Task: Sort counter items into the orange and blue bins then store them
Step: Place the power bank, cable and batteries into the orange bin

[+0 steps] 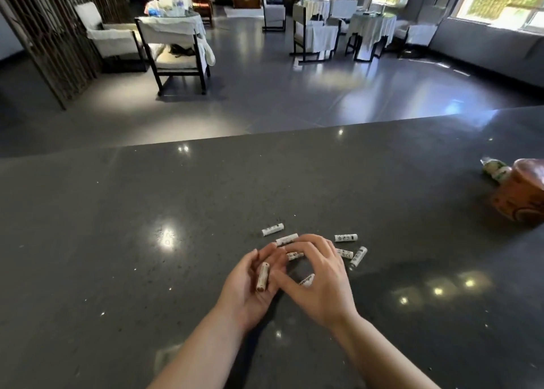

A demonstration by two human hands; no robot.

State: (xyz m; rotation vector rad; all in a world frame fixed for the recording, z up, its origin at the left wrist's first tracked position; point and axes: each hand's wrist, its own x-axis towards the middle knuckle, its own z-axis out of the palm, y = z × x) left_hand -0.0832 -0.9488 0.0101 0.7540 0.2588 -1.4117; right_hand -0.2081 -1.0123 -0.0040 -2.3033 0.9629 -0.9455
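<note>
Several white batteries lie scattered on the dark stone counter. My left hand is cupped palm-up with one white battery resting in it. Beside it, my right hand arches over the pile, fingers curled, with a battery under the palm near the thumb and another battery below the fingertips. Whether the right hand grips one I cannot tell. Loose batteries lie around the hands. No orange or blue bin shows.
An orange patterned jar stands at the counter's right edge, with a small green-and-white bottle lying behind it. Beyond the counter's far edge is a dining room with covered chairs and tables.
</note>
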